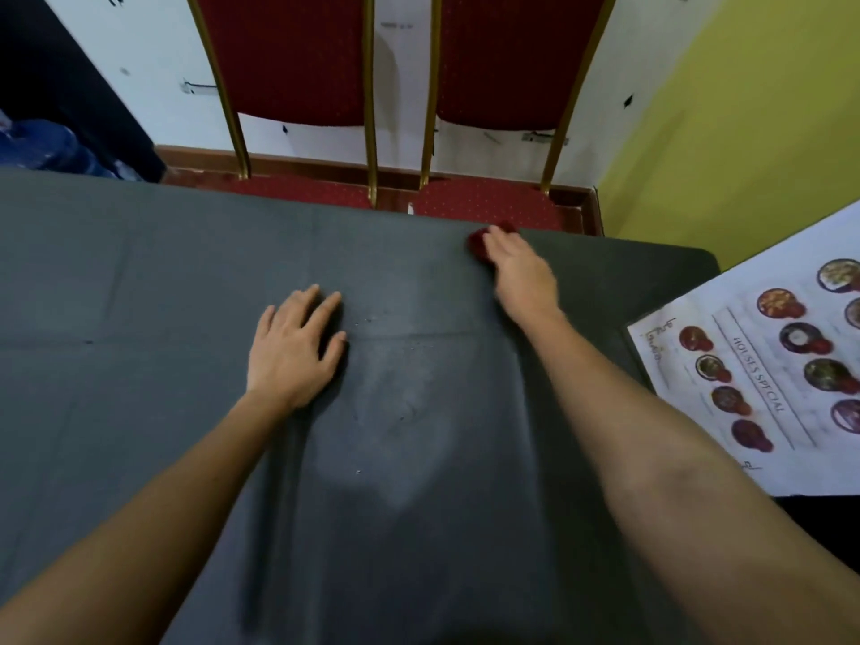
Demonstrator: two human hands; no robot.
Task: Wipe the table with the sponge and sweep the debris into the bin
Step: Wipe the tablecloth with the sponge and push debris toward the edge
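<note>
Right hand (519, 272), if it pushes forward, could send crumbs (367, 321) over the table's (139, 272) far edge onto the 2 red chairs (488, 202), since no bin is in view. Its fingers (500, 242) curl over the red sponge (478, 244) at that edge. Left hand (295, 349) lies flat, fingers straight, pinning the grey cloth (419, 551).

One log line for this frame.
wiping | right hand holds red sponge at far edge of table | left hand flat on table | bin not in view
</note>
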